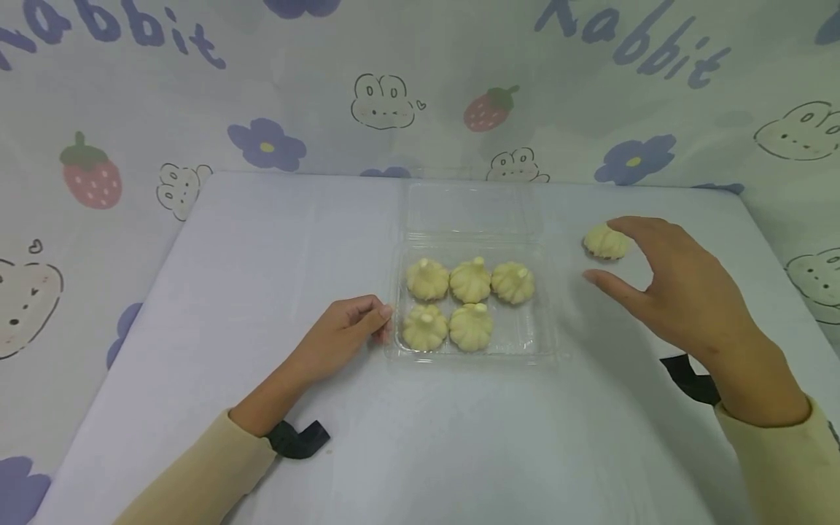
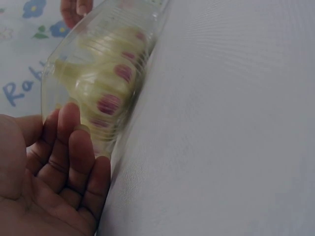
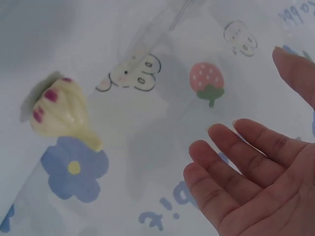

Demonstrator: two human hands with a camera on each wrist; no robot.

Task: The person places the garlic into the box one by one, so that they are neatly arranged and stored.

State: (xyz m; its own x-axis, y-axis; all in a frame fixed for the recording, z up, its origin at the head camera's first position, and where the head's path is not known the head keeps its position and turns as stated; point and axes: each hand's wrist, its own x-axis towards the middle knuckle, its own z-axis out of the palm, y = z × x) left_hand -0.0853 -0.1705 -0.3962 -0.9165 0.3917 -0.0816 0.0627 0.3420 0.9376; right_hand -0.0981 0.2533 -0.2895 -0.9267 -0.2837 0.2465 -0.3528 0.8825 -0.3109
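A clear plastic container (image 1: 518,334) lies on the table with several pale garlic bulbs (image 1: 470,327) in two rows. Its front right corner holds no bulb. My left hand (image 1: 337,339) pinches the container's left rim between thumb and fingers; in the left wrist view the fingers (image 2: 81,157) lie against the clear wall, purple-marked bulbs showing through. To the right of the container, my right hand (image 1: 689,284) is spread over a single loose garlic bulb (image 1: 600,246), thumb and fingers apart. The right wrist view shows that bulb (image 3: 64,110) away from the fingers (image 3: 211,189).
The container's hinged clear lid (image 1: 469,208) lies folded back toward the far edge of the white table (image 1: 275,248). Behind stands a patterned cloth (image 1: 433,44) with rabbits, flowers and strawberries. Black straps (image 1: 298,441) hang at both wrists.
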